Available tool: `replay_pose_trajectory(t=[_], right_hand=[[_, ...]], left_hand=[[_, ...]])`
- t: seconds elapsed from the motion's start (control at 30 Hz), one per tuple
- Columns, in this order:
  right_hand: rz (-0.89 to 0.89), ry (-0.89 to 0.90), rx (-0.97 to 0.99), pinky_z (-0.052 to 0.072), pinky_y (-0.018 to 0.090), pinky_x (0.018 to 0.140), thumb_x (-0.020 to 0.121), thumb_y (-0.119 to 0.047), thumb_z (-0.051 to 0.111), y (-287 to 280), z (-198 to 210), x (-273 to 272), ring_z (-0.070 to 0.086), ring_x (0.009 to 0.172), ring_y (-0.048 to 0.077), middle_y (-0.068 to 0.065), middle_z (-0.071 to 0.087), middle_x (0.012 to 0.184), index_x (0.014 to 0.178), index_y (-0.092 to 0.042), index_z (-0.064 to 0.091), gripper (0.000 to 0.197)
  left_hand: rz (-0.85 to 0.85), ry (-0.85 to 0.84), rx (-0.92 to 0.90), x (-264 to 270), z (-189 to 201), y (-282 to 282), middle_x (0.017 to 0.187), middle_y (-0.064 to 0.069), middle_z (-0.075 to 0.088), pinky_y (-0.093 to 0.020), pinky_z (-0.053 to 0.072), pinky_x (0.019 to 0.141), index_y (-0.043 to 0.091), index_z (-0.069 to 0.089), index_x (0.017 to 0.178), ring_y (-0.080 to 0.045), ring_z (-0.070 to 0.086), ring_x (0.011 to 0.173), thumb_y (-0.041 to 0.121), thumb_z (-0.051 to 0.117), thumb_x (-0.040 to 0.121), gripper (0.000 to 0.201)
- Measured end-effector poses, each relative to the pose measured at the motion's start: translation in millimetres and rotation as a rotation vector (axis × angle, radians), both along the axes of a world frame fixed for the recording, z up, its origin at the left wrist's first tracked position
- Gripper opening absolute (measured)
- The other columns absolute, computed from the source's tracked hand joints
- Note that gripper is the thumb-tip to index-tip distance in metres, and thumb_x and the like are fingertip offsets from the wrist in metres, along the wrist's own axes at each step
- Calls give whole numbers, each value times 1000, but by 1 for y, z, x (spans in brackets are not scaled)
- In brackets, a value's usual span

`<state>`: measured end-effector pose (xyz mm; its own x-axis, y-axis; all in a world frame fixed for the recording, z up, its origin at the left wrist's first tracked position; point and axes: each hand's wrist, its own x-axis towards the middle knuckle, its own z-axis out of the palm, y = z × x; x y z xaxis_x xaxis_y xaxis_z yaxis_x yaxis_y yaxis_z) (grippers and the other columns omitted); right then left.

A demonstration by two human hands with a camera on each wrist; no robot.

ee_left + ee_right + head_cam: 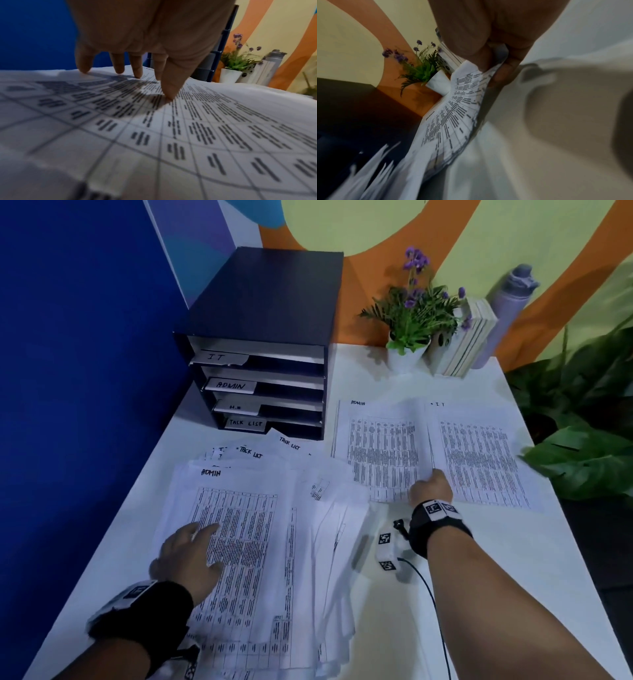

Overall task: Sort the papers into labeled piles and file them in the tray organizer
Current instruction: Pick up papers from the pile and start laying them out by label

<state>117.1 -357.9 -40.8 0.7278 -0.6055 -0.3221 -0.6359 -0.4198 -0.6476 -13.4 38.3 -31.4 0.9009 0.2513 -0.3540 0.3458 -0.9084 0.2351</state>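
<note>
Right now my left hand (186, 554) lies spread on the loose heap of papers (260, 559) at the near left of the white counter (534, 594); its fingers (137, 66) are straight, tips pressing the top sheet, which is headed ADMIN, and they grip nothing. My right hand (431, 487) reaches farther out to the two sorted piles. Its fingers (506, 73) and thumb pinch the near edge of a printed sheet (453, 115) at the spot where the ADMIN pile (380, 450) and the IT pile (479, 453) overlap; which pile that sheet belongs to I cannot tell. Sheets headed TASK LIST fan out from the far side of the heap, just in front of the tray organizer (263, 344). That dark organizer stands at the far left of the counter, its slots tagged IT, ADMIN, a blurred third label and TASK LIST from top to bottom. A potted plant (414, 313), some books (469, 337) and a bottle (510, 306) stand along the far edge.
</note>
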Motion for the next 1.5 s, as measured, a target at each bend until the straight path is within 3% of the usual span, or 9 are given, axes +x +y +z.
replay_pose_trajectory(t=[0.13,0.3,0.47,0.6,0.73,0.97,1.17,1.37,1.5], right_hand=[[80,-4,-14,46,41,93,87,6,50,9,-6,9,51,120,38,21,47,136,150,-19,23,73],[186,121,-439,34,46,103,79,-7,65,23,0,-2,33,129,35,11,29,148,138,-20,46,63],[413,-107,-219,45,42,97,92,-21,54,76,22,-53,52,114,35,17,45,131,132,-17,55,40],[596,255,172,28,39,113,92,-56,49,130,42,-122,33,140,30,8,10,158,155,-23,6,83],[715,333,85,18,41,117,92,-44,54,164,25,-150,9,147,35,8,-12,161,151,-22,-18,96],[779,337,-47,27,44,113,86,-16,60,198,15,-131,18,139,40,7,3,159,152,-20,-6,94],[703,167,-257,35,39,103,93,-35,48,202,36,-116,31,128,31,4,23,147,122,-22,55,33],[463,-40,325,46,29,86,92,-27,61,203,38,-124,58,100,17,-2,59,112,124,-21,45,36],[303,-52,294,50,39,93,92,-23,59,188,20,-125,60,108,32,14,64,113,115,-5,56,28]], left_hand=[[103,42,-41,-1,-2,10,159,3,10,-48,28,111,41,28,146,-25,19,143,55,72,74,85],[201,29,-93,1,-1,17,157,1,11,-49,34,108,36,36,144,-29,28,139,53,77,70,86],[241,20,-115,6,2,25,155,-6,18,-43,36,110,30,38,144,-34,32,134,45,84,65,93],[252,54,-172,7,4,30,152,-10,26,-42,34,111,28,30,148,-33,36,134,49,82,66,100],[251,37,-232,3,5,41,148,-13,35,-41,35,109,25,22,151,-33,39,132,42,79,73,98],[319,-90,-370,-14,9,58,153,-10,34,-36,30,113,13,20,152,-28,35,138,21,81,76,98],[368,-127,-583,-27,11,70,130,-4,55,-37,40,105,11,44,136,-28,52,122,18,61,92,48],[417,-201,-728,-36,12,68,105,0,65,-33,49,90,13,56,114,-21,62,98,27,80,77,46],[426,-249,-776,-38,12,61,104,-5,64,-32,46,87,8,57,105,-28,61,104,27,58,94,22]])
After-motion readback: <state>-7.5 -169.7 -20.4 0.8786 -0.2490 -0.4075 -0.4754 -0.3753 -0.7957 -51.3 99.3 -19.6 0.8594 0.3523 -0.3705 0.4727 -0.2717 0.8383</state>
